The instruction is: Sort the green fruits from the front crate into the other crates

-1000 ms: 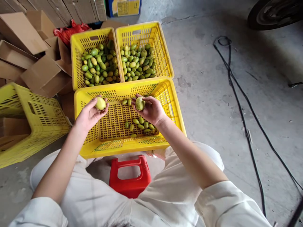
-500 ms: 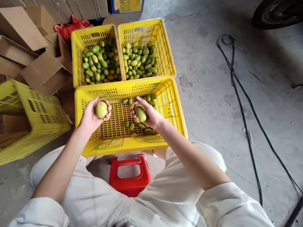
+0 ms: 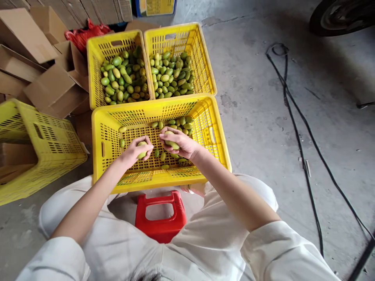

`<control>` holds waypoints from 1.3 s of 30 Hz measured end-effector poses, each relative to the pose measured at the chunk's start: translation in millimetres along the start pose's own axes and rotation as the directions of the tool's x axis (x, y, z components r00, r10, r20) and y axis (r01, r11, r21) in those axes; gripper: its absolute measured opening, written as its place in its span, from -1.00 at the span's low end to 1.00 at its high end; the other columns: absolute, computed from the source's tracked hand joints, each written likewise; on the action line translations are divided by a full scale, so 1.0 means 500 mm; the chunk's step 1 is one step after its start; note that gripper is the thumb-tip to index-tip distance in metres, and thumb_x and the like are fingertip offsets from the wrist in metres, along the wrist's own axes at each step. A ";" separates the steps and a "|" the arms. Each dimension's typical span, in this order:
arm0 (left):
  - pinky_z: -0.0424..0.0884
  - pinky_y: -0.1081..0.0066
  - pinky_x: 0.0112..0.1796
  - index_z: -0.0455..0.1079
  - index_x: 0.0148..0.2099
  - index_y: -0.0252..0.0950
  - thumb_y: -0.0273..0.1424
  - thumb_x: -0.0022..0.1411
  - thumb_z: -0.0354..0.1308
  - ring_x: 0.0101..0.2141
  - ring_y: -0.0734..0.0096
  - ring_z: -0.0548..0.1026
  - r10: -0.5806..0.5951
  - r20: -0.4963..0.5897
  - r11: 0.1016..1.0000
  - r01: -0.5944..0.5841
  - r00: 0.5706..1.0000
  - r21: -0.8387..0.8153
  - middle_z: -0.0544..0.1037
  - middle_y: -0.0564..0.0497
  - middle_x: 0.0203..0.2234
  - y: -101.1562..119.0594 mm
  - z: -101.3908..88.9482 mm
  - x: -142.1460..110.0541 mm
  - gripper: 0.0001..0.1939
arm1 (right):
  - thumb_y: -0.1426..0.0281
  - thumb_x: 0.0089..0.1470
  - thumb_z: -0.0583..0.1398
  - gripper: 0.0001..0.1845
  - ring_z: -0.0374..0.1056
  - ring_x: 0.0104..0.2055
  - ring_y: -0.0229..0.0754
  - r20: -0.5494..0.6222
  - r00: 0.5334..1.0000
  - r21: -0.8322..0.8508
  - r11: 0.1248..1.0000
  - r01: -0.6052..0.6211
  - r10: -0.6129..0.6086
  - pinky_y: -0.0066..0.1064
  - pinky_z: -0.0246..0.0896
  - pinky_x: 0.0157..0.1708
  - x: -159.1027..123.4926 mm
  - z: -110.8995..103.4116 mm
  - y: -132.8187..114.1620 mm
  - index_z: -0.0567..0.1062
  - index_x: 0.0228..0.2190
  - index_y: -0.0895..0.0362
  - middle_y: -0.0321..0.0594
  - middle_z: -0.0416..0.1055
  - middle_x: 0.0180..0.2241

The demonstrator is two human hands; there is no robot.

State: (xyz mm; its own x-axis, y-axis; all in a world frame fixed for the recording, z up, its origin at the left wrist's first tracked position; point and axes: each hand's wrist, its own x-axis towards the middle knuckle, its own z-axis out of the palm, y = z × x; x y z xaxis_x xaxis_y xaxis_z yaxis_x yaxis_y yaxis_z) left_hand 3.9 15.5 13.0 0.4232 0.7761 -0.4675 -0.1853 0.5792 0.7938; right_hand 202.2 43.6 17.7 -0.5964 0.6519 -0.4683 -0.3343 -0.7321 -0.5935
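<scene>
My left hand is closed round a rounded yellow-green fruit, back of the hand upward. Beside it, my right hand grips a longer, oval green fruit, with the thumb over its top. Both hands are inside the near yellow crate, slightly apart from each other. On the crate's slotted floor lie loose green fruits, mostly toward the right, with a couple near the left wall. Some fruits are partly hidden by my right hand and wrist.
Two more yellow crates, left and right, hold many green fruits beyond the near one. Another yellow crate and cardboard boxes stand at left. A red stool is between my knees. Black cable crosses the floor.
My left hand has moved right, toward my right hand, and turned over with its fruit. My right hand has turned slightly, still holding its fruit. Fruits near the left wall are now uncovered.
</scene>
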 end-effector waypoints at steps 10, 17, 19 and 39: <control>0.53 0.42 -0.27 0.40 -0.24 -0.33 -0.34 0.18 0.14 -0.27 0.36 0.58 -0.021 -0.312 0.872 -0.136 0.950 -0.471 0.58 -0.10 -0.29 0.052 -0.006 0.004 -0.85 | 0.39 0.03 0.16 -0.84 0.43 -0.38 -0.21 -0.113 0.988 0.227 0.965 0.129 -0.106 -0.40 0.42 -0.42 0.007 0.002 -0.027 0.42 -0.27 0.11 -0.28 0.47 -0.41; 0.23 0.57 -0.67 0.32 -0.39 -0.28 -0.36 0.01 0.39 -0.66 0.56 0.37 0.018 -0.067 0.994 -0.025 0.998 -0.102 0.45 0.09 -0.60 0.033 0.009 -0.009 -0.73 | 0.53 -0.18 0.36 -0.74 0.30 -0.56 -0.35 -0.189 0.980 0.078 0.994 0.072 -0.056 -0.54 0.27 -0.60 0.008 0.003 0.004 0.46 -0.37 0.15 -0.38 0.39 -0.53; 0.11 0.57 -0.73 0.30 -0.45 -0.28 -0.29 0.04 0.38 -0.73 0.60 0.26 -0.022 -0.020 0.999 0.023 1.000 0.035 0.39 0.10 -0.69 0.029 0.018 -0.015 -0.70 | 0.43 -0.16 0.41 -0.75 0.22 -0.64 -0.36 -0.221 0.975 -0.051 0.999 0.009 -0.020 -0.54 0.12 -0.71 0.007 0.003 0.014 0.44 -0.47 0.17 -0.35 0.35 -0.59; 0.51 0.41 -0.51 0.28 -0.37 -0.29 -0.33 -0.05 0.40 -0.53 0.48 0.50 -0.083 -0.094 0.986 0.068 0.992 -0.155 0.45 0.12 -0.48 0.019 0.028 -0.017 -0.66 | 0.41 -0.20 0.40 -0.62 0.18 -0.70 -0.40 0.072 0.997 -0.046 0.999 -0.024 0.027 -0.63 -0.06 -0.81 -0.012 0.010 -0.006 0.30 -0.42 0.09 -0.49 0.33 -0.63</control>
State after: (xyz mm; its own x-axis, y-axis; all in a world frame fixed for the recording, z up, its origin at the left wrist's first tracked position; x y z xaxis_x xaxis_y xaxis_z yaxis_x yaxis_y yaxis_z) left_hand 10.9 11.0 29.8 0.3517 0.7453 -0.5664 -0.2913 0.6621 0.6905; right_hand 203.1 40.7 25.6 -0.6559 0.6162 -0.4360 -0.2861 -0.7375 -0.6118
